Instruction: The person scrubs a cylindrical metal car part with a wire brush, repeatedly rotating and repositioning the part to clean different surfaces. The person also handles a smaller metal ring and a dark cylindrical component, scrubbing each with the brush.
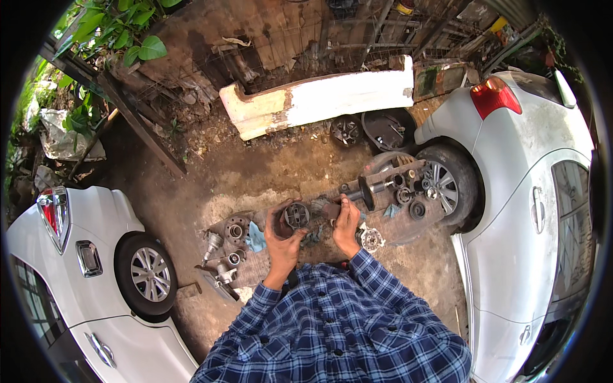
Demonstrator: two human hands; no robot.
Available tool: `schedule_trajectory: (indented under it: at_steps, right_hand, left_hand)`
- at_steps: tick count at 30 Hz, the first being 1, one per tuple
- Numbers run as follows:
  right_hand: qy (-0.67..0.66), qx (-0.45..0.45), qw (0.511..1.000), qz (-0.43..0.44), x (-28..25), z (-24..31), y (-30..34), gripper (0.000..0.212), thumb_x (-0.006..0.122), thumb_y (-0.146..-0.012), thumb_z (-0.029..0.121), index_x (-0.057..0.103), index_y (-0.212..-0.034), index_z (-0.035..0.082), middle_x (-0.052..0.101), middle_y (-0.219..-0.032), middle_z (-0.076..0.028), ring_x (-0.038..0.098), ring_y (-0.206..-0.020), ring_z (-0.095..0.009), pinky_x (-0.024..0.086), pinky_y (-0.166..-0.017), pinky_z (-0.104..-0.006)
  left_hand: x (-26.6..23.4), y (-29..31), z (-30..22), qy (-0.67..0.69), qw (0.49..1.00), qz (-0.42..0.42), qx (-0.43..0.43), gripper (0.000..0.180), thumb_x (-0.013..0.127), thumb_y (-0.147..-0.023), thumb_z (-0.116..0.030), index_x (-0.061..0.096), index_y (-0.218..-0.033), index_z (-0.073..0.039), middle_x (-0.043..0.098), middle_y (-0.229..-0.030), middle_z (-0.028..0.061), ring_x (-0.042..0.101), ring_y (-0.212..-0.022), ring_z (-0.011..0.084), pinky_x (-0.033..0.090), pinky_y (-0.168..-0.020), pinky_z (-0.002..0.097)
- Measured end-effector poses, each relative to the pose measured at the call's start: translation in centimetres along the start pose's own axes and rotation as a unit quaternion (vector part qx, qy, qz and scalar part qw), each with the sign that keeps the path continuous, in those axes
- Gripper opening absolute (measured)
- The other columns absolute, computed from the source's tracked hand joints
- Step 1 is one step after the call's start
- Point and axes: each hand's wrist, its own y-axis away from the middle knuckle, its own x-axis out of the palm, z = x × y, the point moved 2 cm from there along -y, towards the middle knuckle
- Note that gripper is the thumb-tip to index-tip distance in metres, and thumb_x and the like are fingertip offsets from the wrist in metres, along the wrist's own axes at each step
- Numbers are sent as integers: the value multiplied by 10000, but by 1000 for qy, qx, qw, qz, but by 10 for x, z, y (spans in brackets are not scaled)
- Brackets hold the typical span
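Observation:
My left hand (281,235) grips a round metal part (297,215) with openings in its face, holding it up above the ground. My right hand (347,225) is beside it, fingers closed around something small and dark at the tips; what it is I cannot tell. Both forearms wear a blue checked shirt (332,319). Below and between the hands lie more metal car parts on a board (408,233) on the dirt ground.
A shaft with a disc (369,189), rings and bearings (416,209) lie right of the hands. Hubs and fittings (228,246) and a blue rag (257,237) lie left. White cars stand at left (96,281) and right (530,210). A white bumper (319,102) lies behind.

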Motion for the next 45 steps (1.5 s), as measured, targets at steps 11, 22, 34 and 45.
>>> schedule_trajectory:
  at_steps: [11,22,34,45]
  right_hand:
    - [57,-165,973,-154,-21,29,-4,456,283,-1033,257,568,-901,-75,531,-744,-134,514,-700,-215,416,-673,-352]
    - [-74,8,996,40,-48,74,0,661,242,-1043,514,339,-1343,-66,542,-1141,-214,543,-1044,-304,413,-936,-397]
    - [-10,-15,992,125,-39,84,14,540,429,-1026,434,427,-1279,-42,562,-1159,-253,585,-1049,-360,465,-878,-434]
    - [2,67,984,165,-28,75,21,616,354,-1023,509,382,-1319,-31,564,-1169,-280,599,-1067,-389,471,-895,-456]
  left_hand:
    - [19,0,-6,260,951,139,-96,722,754,-817,-414,455,-1369,-56,480,-1414,165,459,-1330,305,374,-1117,439]
    - [11,0,-3,254,954,53,-148,687,818,-786,-232,475,-1342,-20,527,-1345,138,491,-1279,255,395,-1091,392]
    - [2,-5,-5,13,996,7,-84,600,837,-773,-201,551,-1251,22,606,-1172,108,587,-1094,202,462,-972,333]
    - [-2,-9,-9,87,990,-57,-96,724,855,-744,-320,530,-1281,40,594,-1205,119,578,-1123,212,451,-1006,342]
